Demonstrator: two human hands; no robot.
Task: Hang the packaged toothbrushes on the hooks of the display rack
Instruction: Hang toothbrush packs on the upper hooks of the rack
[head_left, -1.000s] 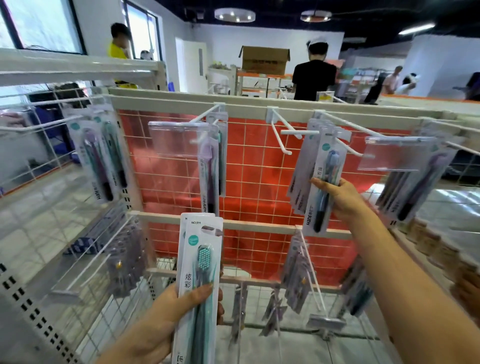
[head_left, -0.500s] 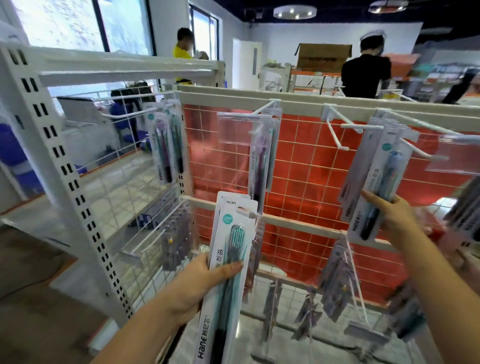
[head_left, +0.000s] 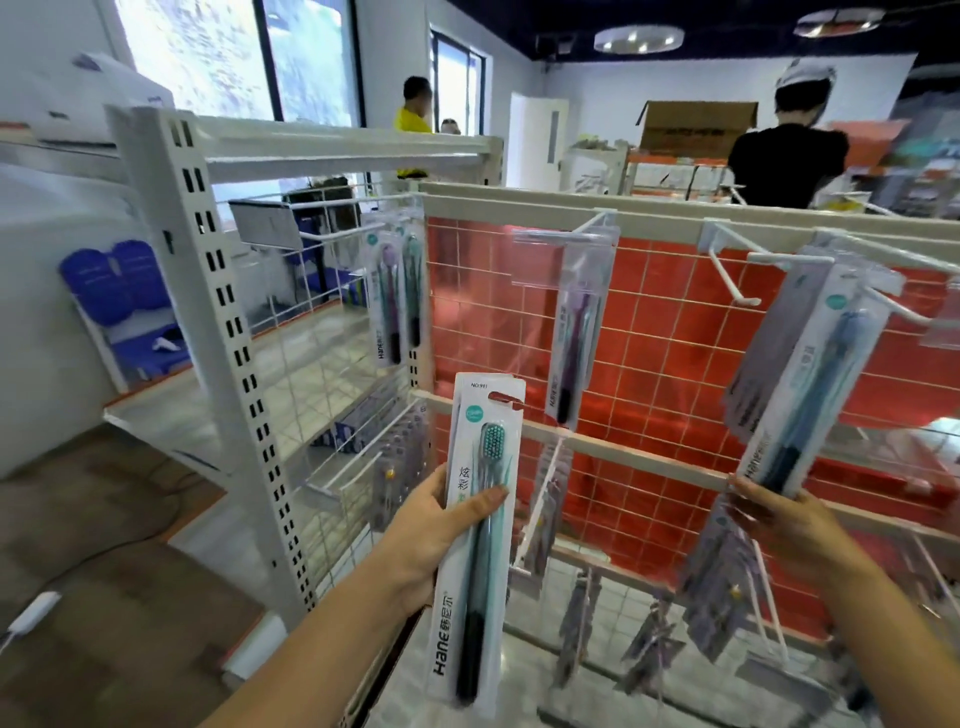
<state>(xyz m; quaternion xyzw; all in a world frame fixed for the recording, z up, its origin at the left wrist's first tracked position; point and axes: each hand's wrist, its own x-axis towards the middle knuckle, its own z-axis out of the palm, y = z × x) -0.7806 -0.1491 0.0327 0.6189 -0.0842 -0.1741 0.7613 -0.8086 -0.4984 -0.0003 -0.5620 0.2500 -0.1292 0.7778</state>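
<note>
Nearest the camera, a teal packaged toothbrush (head_left: 477, 525) is held upright in the left hand (head_left: 427, 540), its grip closed with thumb across the card's front and fingers behind. Farther right, the bottom edge of a blue packaged toothbrush (head_left: 810, 395) is touched by the right hand (head_left: 795, 525), whose grip cannot be told through blur. That pack hangs on a white hook (head_left: 883, 306) of the red-backed display rack (head_left: 649, 332), beside a purple pack (head_left: 574, 332).

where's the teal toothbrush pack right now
In the head view it is low and centre-left, the teal toothbrush pack gripped upright in the left hand, in front of the red grid rack, not on any hook.
</note>
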